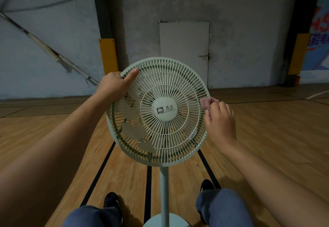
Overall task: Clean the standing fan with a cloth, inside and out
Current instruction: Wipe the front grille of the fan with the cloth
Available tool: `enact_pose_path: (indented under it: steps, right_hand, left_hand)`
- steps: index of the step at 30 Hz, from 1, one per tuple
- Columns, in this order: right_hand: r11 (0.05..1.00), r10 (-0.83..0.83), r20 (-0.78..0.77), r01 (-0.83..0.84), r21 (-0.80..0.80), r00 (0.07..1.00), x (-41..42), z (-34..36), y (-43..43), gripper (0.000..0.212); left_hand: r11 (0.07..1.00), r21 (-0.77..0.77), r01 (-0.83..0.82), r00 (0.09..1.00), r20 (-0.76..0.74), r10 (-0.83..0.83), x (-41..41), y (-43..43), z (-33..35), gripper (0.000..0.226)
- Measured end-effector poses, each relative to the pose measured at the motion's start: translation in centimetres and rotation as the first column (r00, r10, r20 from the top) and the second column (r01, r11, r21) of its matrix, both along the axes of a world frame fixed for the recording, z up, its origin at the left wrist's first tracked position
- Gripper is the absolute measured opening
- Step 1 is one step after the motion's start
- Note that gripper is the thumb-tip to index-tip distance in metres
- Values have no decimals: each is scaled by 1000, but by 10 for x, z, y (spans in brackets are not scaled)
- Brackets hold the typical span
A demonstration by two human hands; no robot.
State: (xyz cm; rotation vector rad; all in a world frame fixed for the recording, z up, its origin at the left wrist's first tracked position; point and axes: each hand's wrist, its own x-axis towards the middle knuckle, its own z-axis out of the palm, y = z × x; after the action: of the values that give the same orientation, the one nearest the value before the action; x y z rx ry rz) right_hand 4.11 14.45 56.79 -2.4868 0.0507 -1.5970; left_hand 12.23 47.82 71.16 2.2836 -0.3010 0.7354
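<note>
I'm steadying fan [158, 111] at upper-left rim, left grip [114, 86] curling round it; right grip [219, 120] pinching cloth [207, 102] against right rim. Open floor [276, 137] surrounding.

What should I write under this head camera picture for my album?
Left hand steadies the fan by its rim while the right hand wipes its edge with a pink cloth.

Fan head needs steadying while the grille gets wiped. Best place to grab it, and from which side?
Take the fan grille by its solid outer rim, from the upper left, where the left hand already holds it. The rim is a continuous ring thick enough for fingers to wrap, while the ribs inside are thin. That side sits opposite the right hand and its cloth at the right edge, so it braces against the wiping.
</note>
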Motion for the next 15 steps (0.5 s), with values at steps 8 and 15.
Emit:
enact_pose_path:
  steps: [8,15]
  right_hand:
    - [976,210,26,-209,-60,977,-3,8,47,9]
    - [944,294,61,-280,-173,954,2,11,64,9]
  left_hand:
    - [1000,19,-18,1000,8,18,-5,-5,1,116]
    - [1000,1,-17,999,-33,17,-3,2,-1,116]
